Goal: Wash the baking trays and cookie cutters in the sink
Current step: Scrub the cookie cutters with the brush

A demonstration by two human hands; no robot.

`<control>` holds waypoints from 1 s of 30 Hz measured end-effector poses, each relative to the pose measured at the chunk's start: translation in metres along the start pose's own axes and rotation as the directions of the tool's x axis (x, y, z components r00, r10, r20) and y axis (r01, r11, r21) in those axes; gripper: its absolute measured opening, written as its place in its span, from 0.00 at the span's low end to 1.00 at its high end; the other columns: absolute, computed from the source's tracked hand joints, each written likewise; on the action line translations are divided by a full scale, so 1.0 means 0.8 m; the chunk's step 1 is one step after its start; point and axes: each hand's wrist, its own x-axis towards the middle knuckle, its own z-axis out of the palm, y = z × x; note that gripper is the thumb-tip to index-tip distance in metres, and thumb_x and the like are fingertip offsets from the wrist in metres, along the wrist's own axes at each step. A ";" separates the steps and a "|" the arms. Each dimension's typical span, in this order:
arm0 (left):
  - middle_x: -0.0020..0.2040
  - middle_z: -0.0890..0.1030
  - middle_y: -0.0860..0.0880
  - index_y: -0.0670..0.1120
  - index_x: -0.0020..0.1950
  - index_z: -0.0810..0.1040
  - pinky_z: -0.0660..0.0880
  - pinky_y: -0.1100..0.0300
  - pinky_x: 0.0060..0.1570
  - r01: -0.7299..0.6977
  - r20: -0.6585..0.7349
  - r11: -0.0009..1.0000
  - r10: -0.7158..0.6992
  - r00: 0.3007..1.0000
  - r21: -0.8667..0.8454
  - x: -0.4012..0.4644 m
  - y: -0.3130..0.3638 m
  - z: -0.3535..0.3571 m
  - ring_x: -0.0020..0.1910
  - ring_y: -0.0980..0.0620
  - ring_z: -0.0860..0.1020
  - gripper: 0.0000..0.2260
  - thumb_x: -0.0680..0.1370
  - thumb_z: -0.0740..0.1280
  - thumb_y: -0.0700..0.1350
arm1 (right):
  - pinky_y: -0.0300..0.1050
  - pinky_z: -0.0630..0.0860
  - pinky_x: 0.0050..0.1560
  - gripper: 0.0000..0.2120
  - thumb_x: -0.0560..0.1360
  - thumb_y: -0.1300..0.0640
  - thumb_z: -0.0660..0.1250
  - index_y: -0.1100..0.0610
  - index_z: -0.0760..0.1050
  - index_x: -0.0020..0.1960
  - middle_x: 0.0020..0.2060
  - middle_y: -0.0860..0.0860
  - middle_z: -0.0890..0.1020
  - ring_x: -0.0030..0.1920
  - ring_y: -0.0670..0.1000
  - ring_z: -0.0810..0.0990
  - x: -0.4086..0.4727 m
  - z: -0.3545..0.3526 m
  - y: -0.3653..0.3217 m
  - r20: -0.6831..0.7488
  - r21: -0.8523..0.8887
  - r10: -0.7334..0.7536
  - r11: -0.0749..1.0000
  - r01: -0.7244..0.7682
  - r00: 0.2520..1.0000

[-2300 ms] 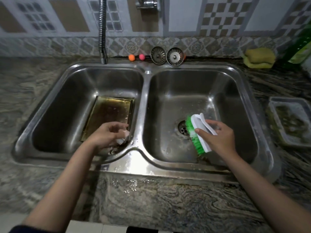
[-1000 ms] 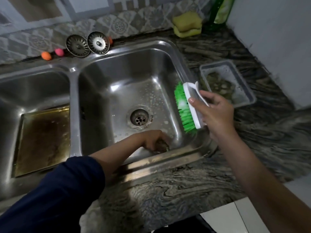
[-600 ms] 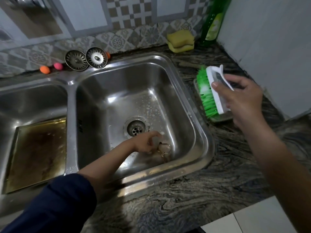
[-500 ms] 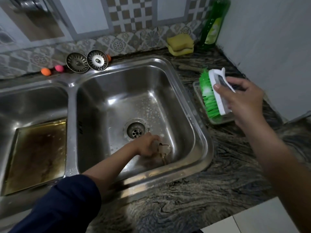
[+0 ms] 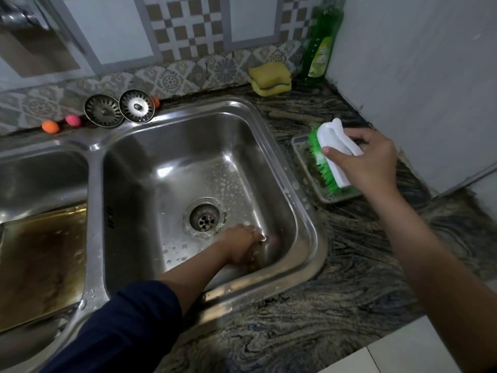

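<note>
My left hand [image 5: 240,244] reaches down into the right basin [image 5: 188,146] of the steel sink, just right of the drain [image 5: 205,218]. Its fingers curl round a small cookie cutter [image 5: 258,245], which is mostly hidden. My right hand [image 5: 368,160] grips a scrubbing brush [image 5: 332,153] with a white handle and green bristles. The bristles sit in a small metal tray [image 5: 302,160] on the counter right of the sink. A brown-stained baking tray [image 5: 40,265] lies in the left basin.
A green dish soap bottle [image 5: 320,49] and yellow sponges [image 5: 270,78] stand at the back right corner. Two sink strainers [image 5: 103,110] and small orange and pink balls [image 5: 50,127] lean on the back ledge. A grey wall [image 5: 416,76] closes the right side.
My right hand carried the brush from over the sink's right rim out to the small tray on the counter and lowered it. My left hand stayed low in the right basin.
</note>
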 end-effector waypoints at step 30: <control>0.50 0.80 0.45 0.44 0.58 0.75 0.80 0.58 0.47 -0.442 -0.055 -0.662 -0.518 0.853 -0.605 -0.102 -0.002 -0.059 0.50 0.50 0.78 0.10 0.80 0.59 0.42 | 0.36 0.78 0.42 0.19 0.61 0.54 0.81 0.51 0.80 0.50 0.43 0.49 0.83 0.42 0.46 0.82 -0.124 0.162 -0.057 0.421 0.324 0.037 0.927 -0.188 0.906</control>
